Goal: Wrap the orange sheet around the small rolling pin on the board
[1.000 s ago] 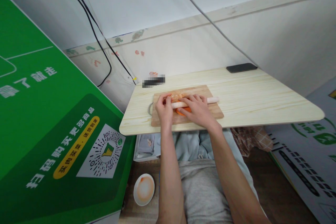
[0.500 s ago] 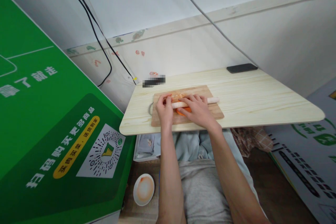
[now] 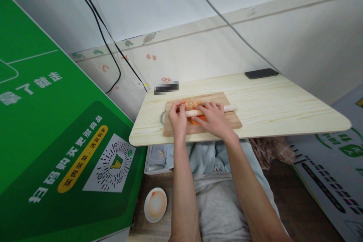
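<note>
Rolling pin, pale and slim, lies crosswise under the right hand, with one bare length showing between the two hands and its far end sticking out to the right of that hand. The right hand lies palm down across the pin, its fingers stretched over the top and its thumb reaching toward the left hand. The left hand has bent fingers at the pin's other end, thumb near the fingertips; that end is hidden, so I cannot tell whether the hand grips it.

Between the hands, a wrinkled, shiny orange mass shows just beyond the pin, and a smoother orange piece shows on the near side, by the right thumb. Whether the two are joined under the pin, I cannot tell.

Under both hands is a wooden board, with a metal handle just left of the left hand. The board rests on a pale tabletop. Beyond the left hand, near the wall, is a blurred-out dark object; well beyond the right hand and to its right lies a flat black phone. Below the left hand, lower than the tabletop, sits a white bowl with orange-brown marks inside.
</note>
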{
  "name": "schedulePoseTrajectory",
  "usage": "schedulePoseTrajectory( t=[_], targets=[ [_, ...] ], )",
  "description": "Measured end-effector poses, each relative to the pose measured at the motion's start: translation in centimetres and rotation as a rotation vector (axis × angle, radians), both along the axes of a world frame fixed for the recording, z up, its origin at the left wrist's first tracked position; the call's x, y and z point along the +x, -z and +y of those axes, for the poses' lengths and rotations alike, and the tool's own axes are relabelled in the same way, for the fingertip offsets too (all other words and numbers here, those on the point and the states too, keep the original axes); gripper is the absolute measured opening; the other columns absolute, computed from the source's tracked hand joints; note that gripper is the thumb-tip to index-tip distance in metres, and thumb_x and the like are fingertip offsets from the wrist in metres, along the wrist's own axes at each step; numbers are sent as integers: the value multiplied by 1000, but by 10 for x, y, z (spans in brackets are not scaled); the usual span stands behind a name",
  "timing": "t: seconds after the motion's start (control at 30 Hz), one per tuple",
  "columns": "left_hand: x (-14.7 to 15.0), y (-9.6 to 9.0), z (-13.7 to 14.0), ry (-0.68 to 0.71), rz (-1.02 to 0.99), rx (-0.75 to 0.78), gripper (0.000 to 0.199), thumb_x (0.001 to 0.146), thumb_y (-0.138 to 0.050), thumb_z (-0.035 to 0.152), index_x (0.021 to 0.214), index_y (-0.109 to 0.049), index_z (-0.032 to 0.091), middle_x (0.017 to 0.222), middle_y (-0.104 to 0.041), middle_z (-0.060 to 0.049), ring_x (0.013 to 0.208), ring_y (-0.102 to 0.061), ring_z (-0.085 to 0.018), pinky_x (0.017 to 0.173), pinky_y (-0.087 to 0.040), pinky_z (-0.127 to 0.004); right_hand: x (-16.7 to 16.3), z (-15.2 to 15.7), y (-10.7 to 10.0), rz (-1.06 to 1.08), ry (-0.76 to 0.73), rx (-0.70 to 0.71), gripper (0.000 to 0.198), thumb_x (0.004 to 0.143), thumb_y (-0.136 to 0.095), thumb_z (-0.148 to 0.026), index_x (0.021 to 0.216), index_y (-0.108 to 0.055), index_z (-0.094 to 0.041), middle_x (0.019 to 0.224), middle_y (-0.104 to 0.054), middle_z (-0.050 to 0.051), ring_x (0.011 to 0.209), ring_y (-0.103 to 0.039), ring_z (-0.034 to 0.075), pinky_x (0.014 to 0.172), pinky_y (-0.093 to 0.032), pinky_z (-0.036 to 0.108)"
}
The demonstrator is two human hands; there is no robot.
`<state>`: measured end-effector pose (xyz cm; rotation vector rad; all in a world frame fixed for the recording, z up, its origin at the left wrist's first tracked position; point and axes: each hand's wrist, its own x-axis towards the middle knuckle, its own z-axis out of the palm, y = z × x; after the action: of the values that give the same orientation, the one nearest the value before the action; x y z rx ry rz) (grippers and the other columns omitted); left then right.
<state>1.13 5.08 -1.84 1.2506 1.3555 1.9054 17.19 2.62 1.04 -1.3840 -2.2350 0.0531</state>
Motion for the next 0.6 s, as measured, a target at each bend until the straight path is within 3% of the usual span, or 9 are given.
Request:
schedulePoseTrajectory(
  t=[0.6],
  targets=[
    [1,-1,0,-5,-11,12,16,92,-63,24,94,-78,21,93,-79,-5,85,-72,-20,83,-57,-32,-1,-1,-2,23,4,-20,38,109,-64,-47,136,-78,-23,139,-76,14,129,-61,38,107,-36,54]
  ],
)
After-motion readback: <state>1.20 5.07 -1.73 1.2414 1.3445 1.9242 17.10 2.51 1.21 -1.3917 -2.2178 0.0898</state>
